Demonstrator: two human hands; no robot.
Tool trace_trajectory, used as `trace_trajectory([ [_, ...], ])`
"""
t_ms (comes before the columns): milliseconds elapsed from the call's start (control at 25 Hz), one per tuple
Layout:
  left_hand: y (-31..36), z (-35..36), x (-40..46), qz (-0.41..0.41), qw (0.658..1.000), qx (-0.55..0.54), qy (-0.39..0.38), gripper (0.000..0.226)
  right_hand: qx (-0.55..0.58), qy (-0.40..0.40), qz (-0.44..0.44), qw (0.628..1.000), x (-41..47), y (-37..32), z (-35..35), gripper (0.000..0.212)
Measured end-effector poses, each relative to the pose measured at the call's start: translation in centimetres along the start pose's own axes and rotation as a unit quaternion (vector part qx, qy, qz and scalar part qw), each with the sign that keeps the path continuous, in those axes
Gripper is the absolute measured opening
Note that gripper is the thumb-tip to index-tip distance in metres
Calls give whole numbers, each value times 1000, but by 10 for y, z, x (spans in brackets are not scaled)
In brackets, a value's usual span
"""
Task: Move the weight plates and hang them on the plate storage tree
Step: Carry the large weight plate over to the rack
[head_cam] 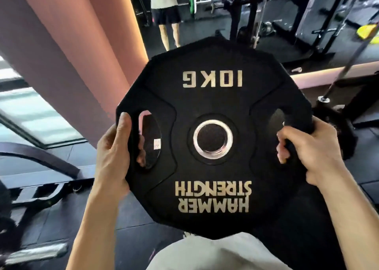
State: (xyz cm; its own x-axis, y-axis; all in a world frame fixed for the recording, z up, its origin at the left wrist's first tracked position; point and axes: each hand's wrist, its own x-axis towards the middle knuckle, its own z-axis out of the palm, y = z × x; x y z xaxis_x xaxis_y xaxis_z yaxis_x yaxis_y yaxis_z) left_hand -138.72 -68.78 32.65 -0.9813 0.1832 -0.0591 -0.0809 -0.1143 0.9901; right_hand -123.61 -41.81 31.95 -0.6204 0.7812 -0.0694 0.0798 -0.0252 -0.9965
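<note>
A black 10 kg weight plate [213,97] with pale lettering and a steel-ringed centre hole fills the middle of the head view, held up flat-faced toward me with its text upside down. My left hand [114,153] grips the plate's left edge, fingers curled through the left handle slot. My right hand [309,151] grips the right edge, fingers hooked through the right slot. No plate storage tree can be made out in this view.
A pink pillar [71,54] rises at left beside a window. Dark machine frames [37,163] lie at lower left. A mirror [205,9] ahead reflects a standing person, a barbell with a green plate and racks. A slanted bar [336,79] stands at right.
</note>
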Motion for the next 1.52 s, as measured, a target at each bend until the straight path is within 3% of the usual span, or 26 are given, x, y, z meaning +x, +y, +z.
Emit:
trace_trajectory([
  [320,1,68,193,-20,992,-15,-120,43,7,126,-15,992,119,-12,57,17],
  [720,-9,255,388,-2,947,25,-321,50,-2,319,-2,948,263,-29,50,22],
  [960,-7,383,452,-3,889,0,-458,58,-8,463,-11,886,312,-50,26,23],
  [1040,-8,428,469,-1,869,-15,-495,55,-10,500,-24,866,331,-57,19,32],
  [1200,-13,522,489,5,824,-31,-566,51,-13,562,-65,824,366,-64,-7,29],
  [1520,-102,643,481,23,798,-86,-596,51,-58,603,-97,789,428,0,-83,30],
])
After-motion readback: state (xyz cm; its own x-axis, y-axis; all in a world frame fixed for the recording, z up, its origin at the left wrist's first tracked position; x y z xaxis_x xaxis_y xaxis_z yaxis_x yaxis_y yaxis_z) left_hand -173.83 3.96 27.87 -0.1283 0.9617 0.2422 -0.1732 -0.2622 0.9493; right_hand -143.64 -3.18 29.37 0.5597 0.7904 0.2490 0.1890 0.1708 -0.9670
